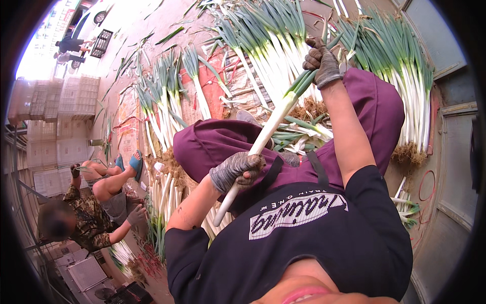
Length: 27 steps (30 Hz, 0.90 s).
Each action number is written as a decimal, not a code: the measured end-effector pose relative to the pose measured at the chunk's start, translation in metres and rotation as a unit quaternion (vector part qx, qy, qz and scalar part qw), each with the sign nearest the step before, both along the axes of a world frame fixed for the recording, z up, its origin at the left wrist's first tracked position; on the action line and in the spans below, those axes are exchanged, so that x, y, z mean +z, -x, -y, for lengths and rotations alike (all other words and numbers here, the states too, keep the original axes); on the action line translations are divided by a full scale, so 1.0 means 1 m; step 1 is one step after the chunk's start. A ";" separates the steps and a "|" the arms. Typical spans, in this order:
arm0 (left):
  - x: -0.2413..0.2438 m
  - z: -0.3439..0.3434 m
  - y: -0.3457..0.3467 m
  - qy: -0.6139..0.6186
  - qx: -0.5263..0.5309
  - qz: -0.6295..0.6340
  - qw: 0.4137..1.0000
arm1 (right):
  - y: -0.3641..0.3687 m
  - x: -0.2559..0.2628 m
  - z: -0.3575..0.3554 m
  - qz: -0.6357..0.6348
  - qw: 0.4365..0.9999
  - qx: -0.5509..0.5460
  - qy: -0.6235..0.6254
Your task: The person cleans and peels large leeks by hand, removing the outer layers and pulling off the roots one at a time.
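Observation:
A long leek-like green onion [274,116] lies slantwise across my lap, its white end low at the left and its green leaves at the upper right. My left hand [239,171], in a grey knit glove, is closed around the white stalk near its lower end. Around the green top is my right hand [322,64], gloved too, with some leaf ends showing beyond the fist. Behind the right hand, a big bunch of green onions [269,49] with brown roots lies on the ground. Loose leaves and stalks [300,135] lie between my legs.
More green onion bunches lie at the right [406,76] and left [163,95], some on red sacking [209,87]. A co-worker [91,212] sits at the left near stacked plastic crates [76,98]. Metal door panels [455,163] stand at the right. Farther off are people and a black crate [101,43].

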<state>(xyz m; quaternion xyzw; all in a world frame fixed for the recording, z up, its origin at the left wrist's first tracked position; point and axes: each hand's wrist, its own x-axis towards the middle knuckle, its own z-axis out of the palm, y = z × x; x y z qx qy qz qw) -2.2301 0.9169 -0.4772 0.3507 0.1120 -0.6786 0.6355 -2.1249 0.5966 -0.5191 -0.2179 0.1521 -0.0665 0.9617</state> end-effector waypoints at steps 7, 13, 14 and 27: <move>0.008 0.017 -0.005 -0.040 0.051 -0.008 0.998 | -0.007 -0.048 -0.002 -0.160 0.838 -0.061 0.519; 0.069 -0.073 0.009 -0.154 0.100 0.160 0.970 | -0.009 -0.072 0.090 -0.323 0.371 0.098 0.865; 0.067 -0.067 0.000 -0.113 0.123 0.146 0.975 | -0.008 -0.061 0.080 -0.312 0.307 0.172 0.882; 0.072 0.184 -0.013 -0.022 -0.138 0.274 0.952 | 0.138 0.037 0.013 -0.044 0.893 -0.211 0.396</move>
